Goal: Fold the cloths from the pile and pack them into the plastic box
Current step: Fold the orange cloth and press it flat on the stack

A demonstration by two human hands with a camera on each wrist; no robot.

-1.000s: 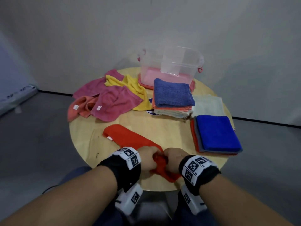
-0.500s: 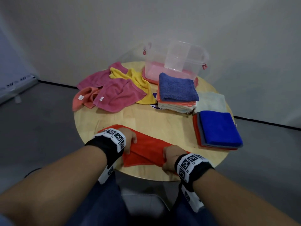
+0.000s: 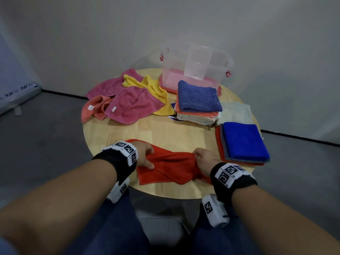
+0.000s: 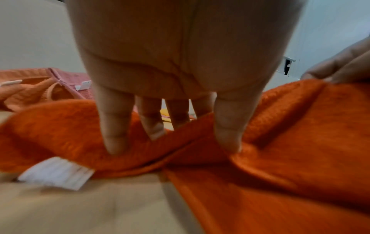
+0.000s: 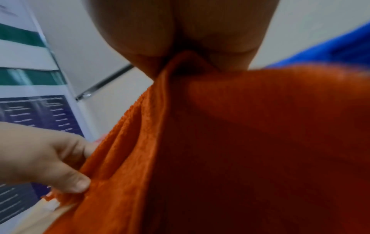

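An orange-red cloth (image 3: 169, 168) lies stretched across the near edge of the round wooden table (image 3: 160, 133). My left hand (image 3: 145, 156) pinches its left end, thumb and fingers pressed into the fabric (image 4: 200, 142). My right hand (image 3: 203, 157) grips the right end, with the cloth (image 5: 240, 142) bunched up out of its fist and lifted a little. A white label (image 4: 56, 173) shows at the cloth's left corner. The clear plastic box (image 3: 196, 67) with pink latches stands at the table's far side, nothing inside it.
A loose pile of pink, salmon and yellow cloths (image 3: 127, 100) lies at the back left. A folded stack topped by a dark blue cloth (image 3: 198, 100) sits before the box. A pale cloth (image 3: 235, 112) and a bright blue stack (image 3: 242, 142) lie at the right.
My hands have moved apart from the middle, drawing the orange-red cloth out sideways. The right hand has raised its end off the table.
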